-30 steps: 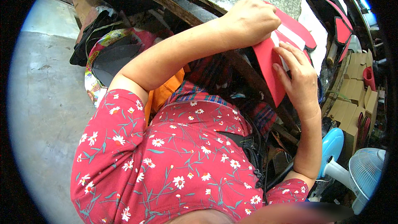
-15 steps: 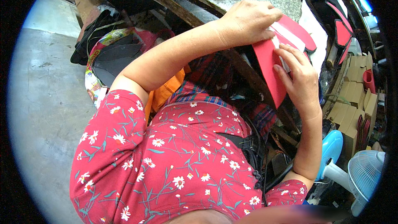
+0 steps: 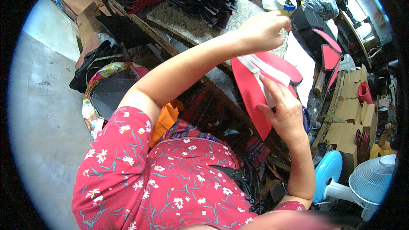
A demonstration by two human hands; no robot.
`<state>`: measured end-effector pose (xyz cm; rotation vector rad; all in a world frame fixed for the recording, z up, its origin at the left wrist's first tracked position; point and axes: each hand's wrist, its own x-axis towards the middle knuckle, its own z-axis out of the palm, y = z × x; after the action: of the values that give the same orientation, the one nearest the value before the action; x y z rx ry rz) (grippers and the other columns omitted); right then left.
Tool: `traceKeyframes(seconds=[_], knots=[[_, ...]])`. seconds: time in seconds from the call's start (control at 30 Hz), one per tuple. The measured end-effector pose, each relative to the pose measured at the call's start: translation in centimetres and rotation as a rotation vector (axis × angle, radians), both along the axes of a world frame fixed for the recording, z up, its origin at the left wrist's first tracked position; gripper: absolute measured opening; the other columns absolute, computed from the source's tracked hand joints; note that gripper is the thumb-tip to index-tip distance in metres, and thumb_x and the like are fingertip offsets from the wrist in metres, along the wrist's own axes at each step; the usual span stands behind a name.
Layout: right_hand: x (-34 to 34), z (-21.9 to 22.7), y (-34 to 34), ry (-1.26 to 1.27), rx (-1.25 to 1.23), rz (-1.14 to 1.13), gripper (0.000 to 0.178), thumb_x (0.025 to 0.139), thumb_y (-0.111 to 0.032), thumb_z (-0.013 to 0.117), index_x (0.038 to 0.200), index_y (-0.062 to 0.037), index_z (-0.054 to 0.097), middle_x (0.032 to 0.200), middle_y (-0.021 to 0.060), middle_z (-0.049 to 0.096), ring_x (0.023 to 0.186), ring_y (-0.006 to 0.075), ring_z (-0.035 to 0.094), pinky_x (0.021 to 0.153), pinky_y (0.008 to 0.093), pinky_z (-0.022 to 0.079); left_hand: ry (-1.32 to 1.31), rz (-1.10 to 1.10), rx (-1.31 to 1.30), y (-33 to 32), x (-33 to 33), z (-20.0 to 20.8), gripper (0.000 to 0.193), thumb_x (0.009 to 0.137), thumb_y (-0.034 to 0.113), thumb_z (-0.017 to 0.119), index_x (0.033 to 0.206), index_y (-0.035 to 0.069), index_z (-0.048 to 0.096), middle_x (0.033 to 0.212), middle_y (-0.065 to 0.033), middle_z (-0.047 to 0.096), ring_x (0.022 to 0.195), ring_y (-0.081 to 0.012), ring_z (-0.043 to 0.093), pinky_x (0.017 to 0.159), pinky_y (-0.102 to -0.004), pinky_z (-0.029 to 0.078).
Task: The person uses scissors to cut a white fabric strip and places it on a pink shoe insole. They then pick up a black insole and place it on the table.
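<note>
Here's the desk [image 3: 218, 79], bearing a speckled grey slab [image 3: 174, 24] topped by a stack of dark pieces [image 3: 194, 3], a white sheet [image 3: 301, 55] lying alongside.

On my feed, a scuffed grey floor [image 3: 51, 123] spreads along the left. I see a speckled grey table [image 3: 177, 23] near the top, cardboard boxes [image 3: 348, 110] and a fan [image 3: 371, 181] at right, bright light [image 3: 358, 15] at upper right.

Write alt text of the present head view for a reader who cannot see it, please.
A person's right hand rests on a red sheet with white strips; the left hand is curled beyond it. A pile of dark sheets lies farther back, with a fan at lower right.
</note>
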<state>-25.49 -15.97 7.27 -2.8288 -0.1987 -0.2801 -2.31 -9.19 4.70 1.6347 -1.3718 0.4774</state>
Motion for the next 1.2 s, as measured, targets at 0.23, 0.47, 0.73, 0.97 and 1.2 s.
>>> traceKeyframes(seconds=[0.23,0.47,0.73,0.97,1.2], knots=[[0.2,-0.2,0.3,-0.027,-0.028,0.006,0.071,0.072,-0.012,0.081,0.138,-0.0141,0.056,0.122,0.0165,0.065,0.107,0.0342,0.065,0.092,0.0418,0.053,0.313,0.485,0.004,-12.9,7.8,1.7,0.102,0.066,0.033,0.087,0.149,0.01,0.033,0.157,-0.0285,0.017,0.145,-0.0476,0.02,0.118,-0.0557,0.022],[-0.1,-0.3,0.3,-0.001,0.036,0.005,0.063,0.074,-0.011,0.08,0.133,-0.0099,0.06,0.123,0.0166,0.066,0.111,0.0315,0.065,0.095,0.0401,0.053,0.496,0.451,0.233,-14.7,11.4,0.2,0.098,0.063,0.049,0.087,0.144,0.01,0.046,0.141,-0.0268,0.047,0.126,-0.0399,0.055,0.105,-0.0457,0.046],[3.4,1.8,-5.4,-0.236,0.568,-0.253,0.065,0.087,-0.018,0.076,0.143,-0.0053,0.047,0.129,0.0207,0.063,0.118,0.0287,0.062,0.1,0.0425,0.049,0.494,-0.018,-0.087,-8.6,5.4,2.4,0.086,0.056,0.052,0.083,0.122,0.0,0.067,0.111,-0.0237,0.071,0.105,-0.0307,0.07,0.098,-0.0363,0.051],[10.1,-1.1,-9.0,-0.226,0.361,-0.265,0.105,0.079,-0.027,0.084,0.158,-0.0088,0.018,0.131,0.0173,0.063,0.11,0.0309,0.065,0.091,0.0387,0.053,0.457,-0.088,-0.076,-2.8,1.4,0.1,0.067,0.068,0.04,0.085,0.123,0.006,0.067,0.11,-0.0137,0.072,0.1,-0.0195,0.07,0.091,-0.0318,0.054],[10.5,-0.9,-9.1,-0.276,0.267,-0.26,0.107,0.073,-0.02,0.087,0.158,-0.0193,0.022,0.14,0.0121,0.056,0.103,0.0261,0.066,0.087,0.0394,0.057,0.848,-0.239,-0.485,-4.1,2.4,-0.6,0.062,0.076,0.044,0.082,0.115,-0.001,0.064,0.105,-0.0127,0.071,0.094,-0.0172,0.068,0.085,-0.0309,0.055]])
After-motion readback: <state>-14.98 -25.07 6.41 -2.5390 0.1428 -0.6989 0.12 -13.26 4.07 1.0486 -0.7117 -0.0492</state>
